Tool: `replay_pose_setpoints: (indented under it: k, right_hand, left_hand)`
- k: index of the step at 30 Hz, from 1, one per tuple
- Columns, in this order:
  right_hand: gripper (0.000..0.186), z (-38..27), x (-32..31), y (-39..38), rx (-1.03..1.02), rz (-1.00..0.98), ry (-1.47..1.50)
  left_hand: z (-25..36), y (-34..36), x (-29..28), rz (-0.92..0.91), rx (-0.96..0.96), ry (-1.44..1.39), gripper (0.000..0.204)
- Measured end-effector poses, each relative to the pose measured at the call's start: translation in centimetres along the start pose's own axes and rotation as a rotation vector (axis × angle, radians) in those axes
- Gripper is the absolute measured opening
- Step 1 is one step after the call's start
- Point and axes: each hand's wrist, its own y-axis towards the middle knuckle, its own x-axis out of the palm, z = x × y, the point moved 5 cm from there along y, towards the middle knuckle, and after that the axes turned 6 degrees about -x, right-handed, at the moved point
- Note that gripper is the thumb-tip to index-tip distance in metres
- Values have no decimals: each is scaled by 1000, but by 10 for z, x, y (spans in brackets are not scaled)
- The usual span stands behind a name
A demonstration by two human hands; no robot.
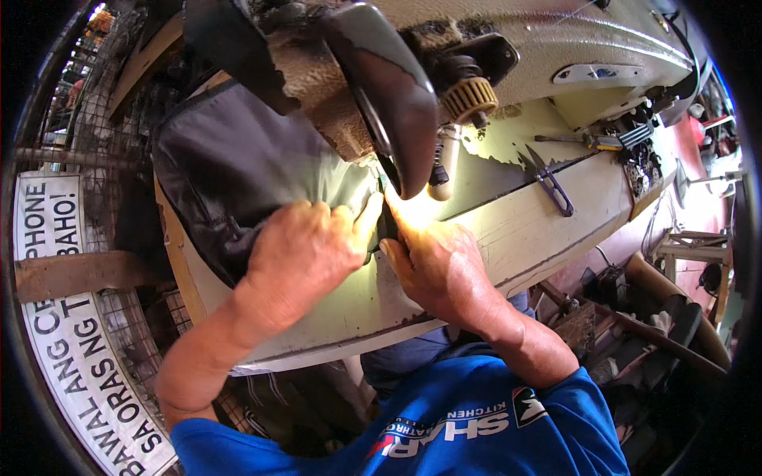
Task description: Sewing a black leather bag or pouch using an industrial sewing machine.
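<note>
White sign [78, 371] — 2 lines, black capitals [57, 361]; blue shirt [333, 458] — white-and-red lettering [478, 426].

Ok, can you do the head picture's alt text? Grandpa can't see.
A person's left hand rests on dark cloth, the right hand close beside it, at a brightly lit sewing machine. Small snips lie on the table to the right.

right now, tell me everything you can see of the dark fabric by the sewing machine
The dark fabric looks near black, smooth and faintly shiny. It lies spread on the pale table, mostly left of the sewing machine, softly creased, its near edge bunched. The left hand rests on its brightly lit right side; whether the right hand touches it is hard to tell.
</note>
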Motion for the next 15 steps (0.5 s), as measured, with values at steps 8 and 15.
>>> replay_pose_setpoints:
  k: [8,15]
  right_hand:
    - [47,-4,5,6,-36,-58,-39]
    - [42,-9,1,7,-130,-22,-100]
  left_hand:
    - [8,-10,13,234,-53,11,39]
    - [2,-18,14,336,-125,-198,37]
